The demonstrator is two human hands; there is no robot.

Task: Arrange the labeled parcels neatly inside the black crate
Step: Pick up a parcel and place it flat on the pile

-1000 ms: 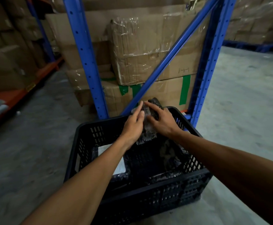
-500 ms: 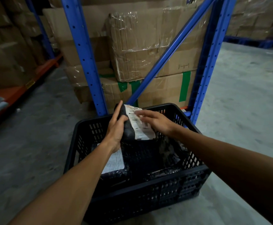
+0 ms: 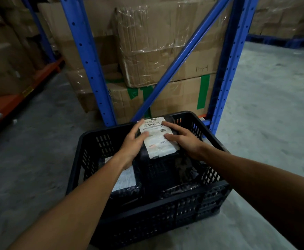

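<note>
Two bare hands meet over the far part of a black crate (image 3: 148, 216), in the lower middle of the frame. Between them they hold a dark parcel (image 3: 167, 154) whose white label (image 3: 158, 139) faces up toward the camera, with barcodes and printed lines on it that are too small to read. The left hand (image 3: 132, 147) lies along the left edge of the parcel; its fingers are spread moderately, the thumb rests on the label and the long fingers reach up to the top left corner. The right hand (image 3: 182, 138) is at the right edge, fingers loosely parted and pressed flat, with fingertips on the label's right side. The parcel is tilted, its upper end leaning near the far wall of the crate, just below the rim.

Lower in the crate, at the left, a second parcel (image 3: 125, 179) lies flat with its white label up, partly hidden by the left forearm. At the right inside of the crate there is dark, shiny wrapping; I cannot tell how many parcels it is.

The crate stands on a grey concrete floor (image 3: 265, 109). Behind it, in the upper half of the frame, a blue metal rack (image 3: 86, 56) with a diagonal brace stands before stacked cardboard boxes (image 3: 147, 51), some wrapped in clear film and some marked with green tape.
</note>
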